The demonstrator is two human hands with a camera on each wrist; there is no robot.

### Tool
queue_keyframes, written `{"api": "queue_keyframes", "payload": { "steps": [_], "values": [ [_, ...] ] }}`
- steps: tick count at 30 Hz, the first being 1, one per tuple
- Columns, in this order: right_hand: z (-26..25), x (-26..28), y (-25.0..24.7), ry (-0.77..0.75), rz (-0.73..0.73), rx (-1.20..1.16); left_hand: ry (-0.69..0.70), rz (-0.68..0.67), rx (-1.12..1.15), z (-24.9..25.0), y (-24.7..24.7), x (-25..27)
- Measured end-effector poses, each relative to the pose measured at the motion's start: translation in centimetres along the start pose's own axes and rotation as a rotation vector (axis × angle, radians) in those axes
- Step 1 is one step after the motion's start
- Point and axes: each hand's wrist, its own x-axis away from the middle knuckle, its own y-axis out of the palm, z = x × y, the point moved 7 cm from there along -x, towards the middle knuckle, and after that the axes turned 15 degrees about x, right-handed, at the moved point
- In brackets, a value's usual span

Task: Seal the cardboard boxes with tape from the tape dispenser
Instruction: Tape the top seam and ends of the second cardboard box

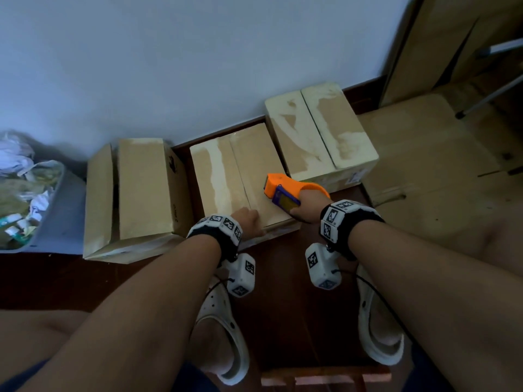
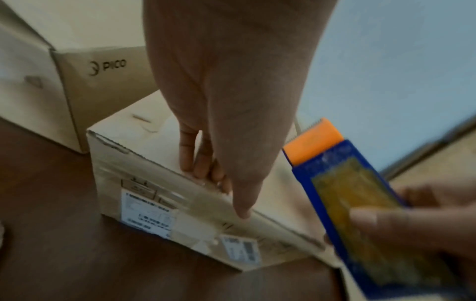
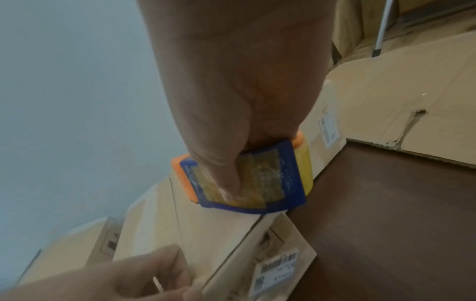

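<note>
Right hand is wrapped tight around the orange-and-blue plastic tape dispenser, thumb pressed flat on its yellowish tape roll, and the toothed orange nose sits over the near right part of the middle brown cardboard box on the dark wooden floor. Left hand is laid on that same box at its near edge, fingers fairly straight and pressing down over the rim, gripping nothing as far as the left wrist view shows.

Here's the relation that counts: the centre seam between the two top flaps runs away from the person toward the pale wall, and the dispenser is just to the right of that seam, the left hand just beside it at the near end. So the right hand is the nearer one for the pull, and I'd judge the stroke has to travel along that long seam, with the left hand pinning the box.

Containers now. All three boxes have their flaps folded shut, contents hidden: the left brown cardboard box, the middle one, and the taller pale-patched cardboard box at the right. Far left, a grey plastic bin holds crumpled paper and wrappers.
</note>
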Motion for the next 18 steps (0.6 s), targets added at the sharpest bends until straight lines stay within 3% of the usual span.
{"api": "queue_keyframes", "payload": {
  "steps": [2,5,8,10,14,16,18],
  "values": [
    [0.3,1.0,-1.1,0.013,0.008,-0.091,-0.009,0.057,0.256,-0.5,-1.3,0.9],
    [-0.1,3.1,-2.4,0.013,-0.018,-0.232,-0.053,0.288,0.678,-2.0,-4.4,2.8],
    [-0.5,4.6,-3.7,-0.008,0.005,-0.106,-0.068,0.431,0.952,-2.4,-7.0,5.3],
    [-0.9,6.0,-4.4,-0.012,0.022,-0.050,-0.062,0.442,1.010,-2.0,-7.8,6.7],
    [-2.7,9.0,-5.1,-0.043,0.045,-0.018,-0.071,0.358,0.890,-0.9,-7.2,9.4],
    [-3.7,9.9,-5.0,-0.066,0.043,-0.006,-0.049,0.310,0.979,-0.4,-6.1,10.1],
    [-4.5,10.2,-4.4,-0.090,0.035,-0.001,-0.030,0.298,1.207,-0.1,-5.2,10.8]
  ]
}}
